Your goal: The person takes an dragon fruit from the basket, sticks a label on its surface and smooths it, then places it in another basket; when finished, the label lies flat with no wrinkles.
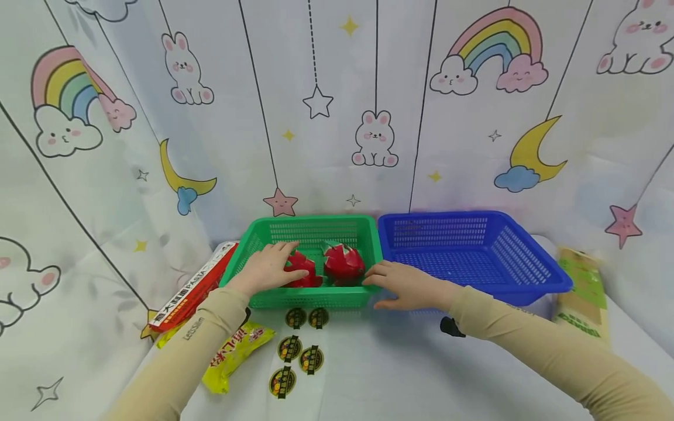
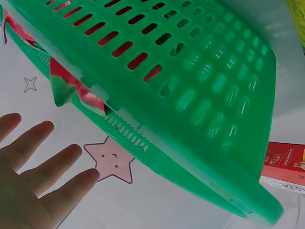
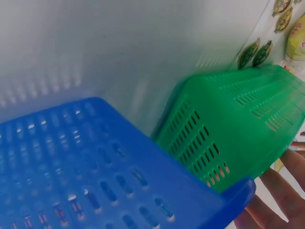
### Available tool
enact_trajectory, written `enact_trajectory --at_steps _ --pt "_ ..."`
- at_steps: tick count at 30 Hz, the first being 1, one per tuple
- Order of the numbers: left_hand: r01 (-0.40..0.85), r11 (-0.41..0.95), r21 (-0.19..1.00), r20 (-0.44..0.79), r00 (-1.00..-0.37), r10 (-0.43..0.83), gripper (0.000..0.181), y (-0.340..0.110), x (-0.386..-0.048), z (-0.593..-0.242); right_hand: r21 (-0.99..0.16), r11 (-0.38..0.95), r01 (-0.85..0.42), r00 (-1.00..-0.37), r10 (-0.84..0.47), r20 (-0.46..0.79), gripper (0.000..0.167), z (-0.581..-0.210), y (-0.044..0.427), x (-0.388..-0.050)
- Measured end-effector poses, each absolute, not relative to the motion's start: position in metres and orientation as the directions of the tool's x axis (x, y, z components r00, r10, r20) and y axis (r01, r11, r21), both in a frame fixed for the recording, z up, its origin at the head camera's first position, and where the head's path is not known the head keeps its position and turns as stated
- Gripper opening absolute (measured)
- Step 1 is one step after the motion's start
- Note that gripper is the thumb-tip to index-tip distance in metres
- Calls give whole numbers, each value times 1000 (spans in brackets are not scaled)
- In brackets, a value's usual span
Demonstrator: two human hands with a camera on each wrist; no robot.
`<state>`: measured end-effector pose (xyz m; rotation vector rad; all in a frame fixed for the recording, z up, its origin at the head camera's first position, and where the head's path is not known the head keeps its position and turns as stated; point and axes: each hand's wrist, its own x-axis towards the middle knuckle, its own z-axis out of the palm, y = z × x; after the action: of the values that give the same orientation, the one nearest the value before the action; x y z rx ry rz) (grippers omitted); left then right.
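Two red dragon fruits with green tips sit in a green plastic basket (image 1: 316,299), the left dragon fruit (image 1: 307,270) partly behind my left hand, the right dragon fruit (image 1: 344,266) beside it. My left hand (image 1: 267,270) reaches over the basket's left side, close to the left fruit. In the left wrist view its fingers (image 2: 59,164) are spread and fairly straight, with nothing between them. My right hand (image 1: 408,285) is at the basket's front right corner, fingers stretched toward the rim. Whether those fingertips touch it, I cannot tell.
A blue basket (image 1: 526,285) stands right of the green one. A red pasta box (image 1: 195,286) and a yellow packet (image 1: 237,354) lie at the left. Several round dark stickers (image 1: 289,349) lie in front, and a green-and-tan package (image 1: 581,292) is at the far right.
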<state>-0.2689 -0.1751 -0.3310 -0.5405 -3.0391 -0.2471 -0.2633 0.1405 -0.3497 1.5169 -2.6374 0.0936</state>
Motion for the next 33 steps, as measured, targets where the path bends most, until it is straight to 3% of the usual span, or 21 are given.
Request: enact_trajectory --at_steps 20,33 --pt "246 948 200 -30 -966 257 84 -178 -297 -329 13 514 -858 -506 -849 153 29 -362 129 -265" --pt "196 941 274 -243 -933 266 77 -160 -317 -314 20 524 -852 -514 -842 164 28 -365 129 -270"
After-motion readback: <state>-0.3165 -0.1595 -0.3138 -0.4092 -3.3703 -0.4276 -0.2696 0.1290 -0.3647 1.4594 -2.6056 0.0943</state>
